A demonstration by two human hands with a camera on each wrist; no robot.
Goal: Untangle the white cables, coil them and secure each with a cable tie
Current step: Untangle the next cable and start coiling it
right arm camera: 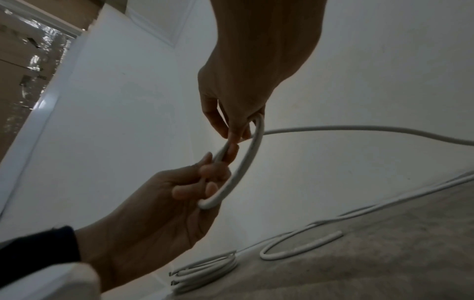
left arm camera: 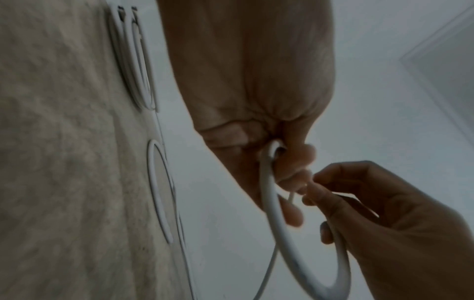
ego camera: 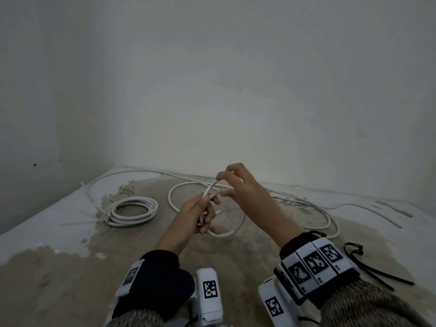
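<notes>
white coiled cable [ego camera: 132, 210], black cable ties [ego camera: 368, 267] nearby

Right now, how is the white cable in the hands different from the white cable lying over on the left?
The cable in the hands is mostly loose, with one loop lifted off the floor and the rest trailing away; the cable on the left is wound into a neat flat coil of several rings. The left hand and right hand both grip the loose one; nobody touches the coil. Both are white and look about equally thick.
</notes>
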